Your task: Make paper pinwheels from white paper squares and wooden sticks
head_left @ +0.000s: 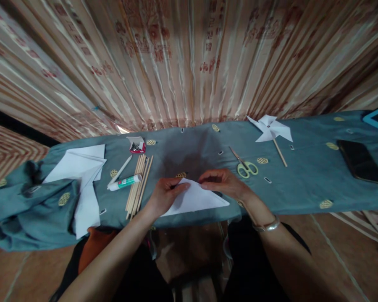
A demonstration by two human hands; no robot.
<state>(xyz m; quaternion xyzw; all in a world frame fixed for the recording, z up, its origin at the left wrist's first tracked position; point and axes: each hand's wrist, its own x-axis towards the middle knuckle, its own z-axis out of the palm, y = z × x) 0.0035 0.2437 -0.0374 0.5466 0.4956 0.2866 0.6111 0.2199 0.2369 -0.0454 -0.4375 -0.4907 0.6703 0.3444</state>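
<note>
Before patterned curtain (189, 67), over teal cloth (305, 180): both hands (166, 195) (225, 183), fingers curled, pinching folded paper (197, 199).

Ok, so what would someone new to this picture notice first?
Probably the white pinwheel on its stick, lying toward the back of the table, right of the middle. Next, the folded white paper at the near edge, with the left hand gripping it and the right hand at its upper edge.
</note>
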